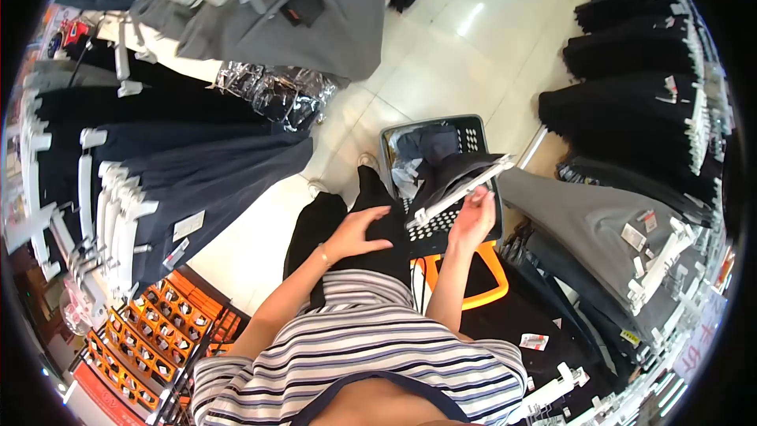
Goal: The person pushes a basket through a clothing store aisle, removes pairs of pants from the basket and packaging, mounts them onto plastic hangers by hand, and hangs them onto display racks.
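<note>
My left hand (359, 235) is held over my black trousers, fingers apart and nothing in it. With curled fingers, my right hand (471, 222) grips the middle of a white clip hanger (451, 203). The hanger is tilted, and a dark folded garment (451, 177) hangs from it over a dark shopping basket (441, 251). Inside the basket lie a dark navy garment (430, 143) and some clear plastic wrapping (406, 176). An orange handle (498, 276) shows at the basket's near side. The hanger partly covers the basket's contents.
Racks of dark garments (213, 173) on white hangers stand at the left. More black garments (615, 110) and a grey one (583, 205) hang at the right. Grey clothing (315, 24) and a plastic-wrapped bundle (276, 95) are ahead. Orange racks (150, 331) stand lower left.
</note>
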`<state>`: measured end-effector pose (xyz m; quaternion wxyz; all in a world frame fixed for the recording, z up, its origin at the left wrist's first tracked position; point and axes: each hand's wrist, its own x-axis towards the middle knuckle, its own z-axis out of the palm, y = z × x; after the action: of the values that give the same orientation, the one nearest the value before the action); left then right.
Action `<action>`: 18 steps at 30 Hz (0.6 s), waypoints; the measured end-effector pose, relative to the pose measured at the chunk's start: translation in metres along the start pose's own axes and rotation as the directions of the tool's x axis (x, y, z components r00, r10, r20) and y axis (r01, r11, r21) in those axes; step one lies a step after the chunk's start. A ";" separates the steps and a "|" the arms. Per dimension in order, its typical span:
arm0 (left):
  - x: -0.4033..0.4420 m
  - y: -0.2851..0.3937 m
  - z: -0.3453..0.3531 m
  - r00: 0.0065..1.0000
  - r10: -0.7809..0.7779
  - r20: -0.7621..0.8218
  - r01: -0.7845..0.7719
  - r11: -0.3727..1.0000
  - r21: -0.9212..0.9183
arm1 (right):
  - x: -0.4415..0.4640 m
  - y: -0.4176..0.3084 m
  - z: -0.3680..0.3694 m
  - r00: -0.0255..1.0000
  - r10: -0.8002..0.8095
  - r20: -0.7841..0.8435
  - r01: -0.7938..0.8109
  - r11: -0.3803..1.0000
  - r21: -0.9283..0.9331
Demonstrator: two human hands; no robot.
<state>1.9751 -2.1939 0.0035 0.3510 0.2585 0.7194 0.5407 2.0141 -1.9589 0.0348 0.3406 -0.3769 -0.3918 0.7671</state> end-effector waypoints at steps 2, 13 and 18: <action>0.008 0.032 0.005 0.979 0.194 0.056 -0.201 0.956 0.214 | -0.017 -0.038 0.049 0.984 -0.121 0.128 0.119 0.993 0.019; -0.011 0.159 -0.090 0.482 0.488 -0.728 -0.710 0.704 0.003 | -0.142 -0.164 0.202 0.491 -0.374 0.787 0.347 0.912 0.217; -0.055 0.209 -0.148 0.223 0.443 -0.868 -0.591 0.769 0.241 | -0.198 -0.199 0.246 0.430 -0.308 0.849 0.581 0.814 0.001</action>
<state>1.8910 -2.2646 0.2412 -0.2674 0.1306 0.6216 0.7246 1.9473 -2.1134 0.3677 0.2513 0.0952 -0.6976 0.6642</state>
